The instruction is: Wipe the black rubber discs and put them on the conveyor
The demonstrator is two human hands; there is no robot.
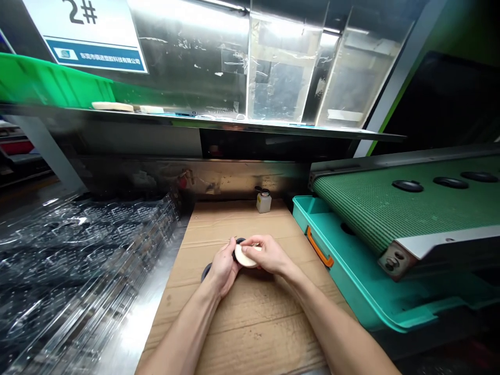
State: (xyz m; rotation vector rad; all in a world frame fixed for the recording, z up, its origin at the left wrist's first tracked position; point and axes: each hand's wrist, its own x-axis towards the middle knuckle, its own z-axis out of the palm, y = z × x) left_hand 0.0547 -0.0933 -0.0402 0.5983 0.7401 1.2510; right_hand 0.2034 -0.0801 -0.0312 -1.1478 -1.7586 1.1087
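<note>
Landmark: cardboard sheet, sides as the worker had them. White pad, round, no long axis evident: held over the sheet's middle, pinched between thumb and fingers of the right hand, the nearer one. Dark disc, mostly hidden: also over the sheet's middle, edge showing behind the pad, left hand curled about it. Pad overlapped disc; whether they touched, I could not tell. Each grip was narrow on its own piece.

Second dark disc: on the sheet, beside the left wrist. Small bottle: sheet's far end.

Containers: turquoise bin, right of the sheet, a dark round piece inside; clear plastic trays, left of the sheet, contents unclear; green bin, beyond the sheet leftward, inside hidden.
</note>
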